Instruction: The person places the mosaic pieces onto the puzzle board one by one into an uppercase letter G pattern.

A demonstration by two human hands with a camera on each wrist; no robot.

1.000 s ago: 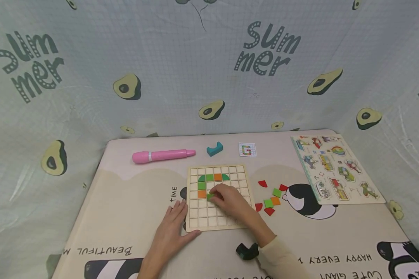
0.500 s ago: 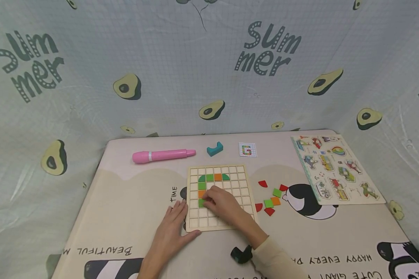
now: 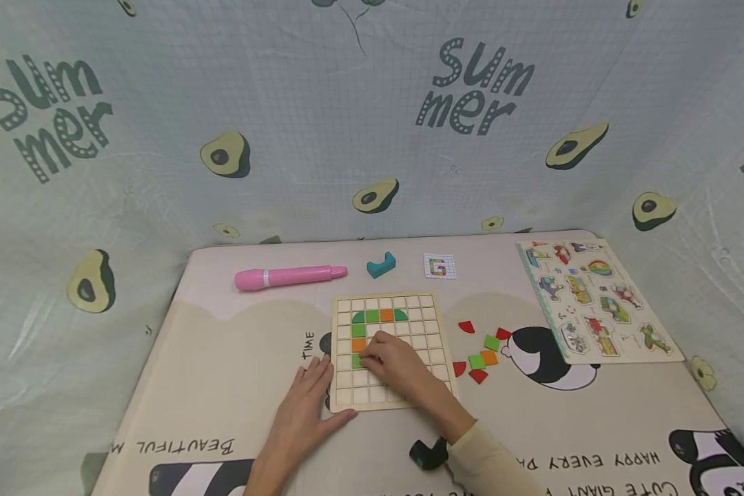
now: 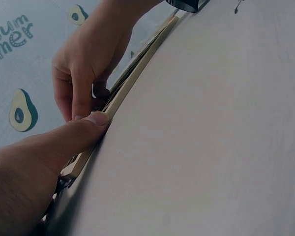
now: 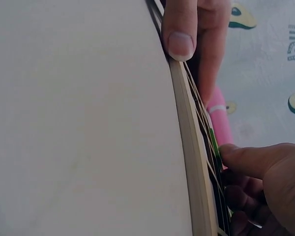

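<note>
A wooden grid board [image 3: 344, 379] lies on the table in the head view. Green and orange square tiles and two dark green quarter-rounds sit in its upper left cells. My right hand [image 3: 399, 365] pinches a green square tile [image 3: 356, 362] at its cell, just below an orange tile [image 3: 359, 344]; the fingers cover part of the grid. The right wrist view shows that thumb [image 5: 243, 158] against a green edge. My left hand [image 3: 304, 413] rests at the board's lower left corner with straight fingers, its thumb [image 4: 91, 125] along the near edge.
Loose red [image 3: 466, 326], green and orange tiles lie right of the board. Behind it are a pink pen-like stick [image 3: 291, 276], a teal curved block [image 3: 381, 265] and a pattern card [image 3: 439, 266]. A picture board [image 3: 595, 303] lies far right. A black object [image 3: 429, 455] is by my right sleeve.
My right hand has moved slightly left and down with the green square tile, which now lies in the left column below the orange one. My left hand has stayed put.
</note>
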